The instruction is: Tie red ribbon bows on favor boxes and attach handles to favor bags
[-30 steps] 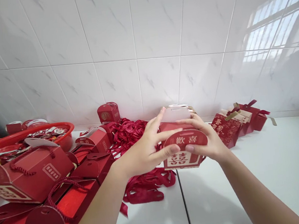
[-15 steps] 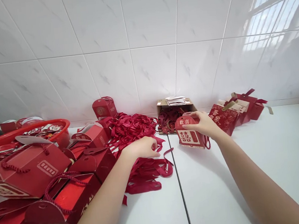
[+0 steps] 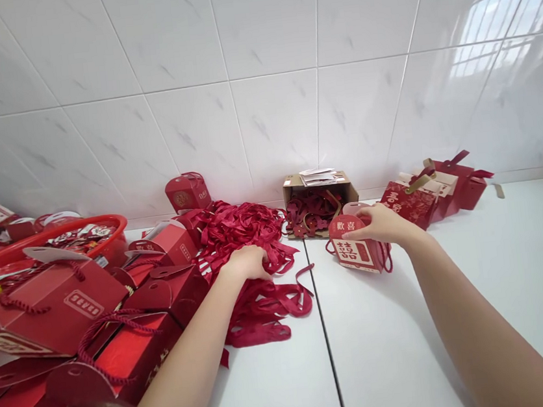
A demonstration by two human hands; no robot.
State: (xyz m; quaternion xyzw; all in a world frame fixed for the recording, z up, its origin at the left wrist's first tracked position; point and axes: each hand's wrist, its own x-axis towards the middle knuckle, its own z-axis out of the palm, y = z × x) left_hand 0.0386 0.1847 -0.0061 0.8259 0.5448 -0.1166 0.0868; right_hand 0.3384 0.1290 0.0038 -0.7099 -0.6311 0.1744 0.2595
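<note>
My right hand (image 3: 384, 224) grips a small red gift box (image 3: 355, 251) by its top flap, thumb in front. The box has a cream label with red characters and red cord handles, and it is slightly tilted just above or on the white table. My left hand (image 3: 249, 262) reaches palm down onto a heap of dark red ribbons (image 3: 249, 229), its thumb apart from the fingers; the fingertips are partly hidden, and no ribbon is seen held. More loose ribbons (image 3: 264, 312) lie below that hand.
Several red gift boxes (image 3: 87, 303) crowd the left side, beside a red basin (image 3: 121, 237) of wrapped sweets. An open cardboard box (image 3: 349, 193) holding dark red pieces stands at the back. Folded red bags (image 3: 416, 203) lean at right. A seam (image 3: 327, 341) crosses the white table.
My left hand has moved left and slightly up onto the ribbon heap. My right hand has shifted the gift box a little to the right. The view has tilted slightly.
</note>
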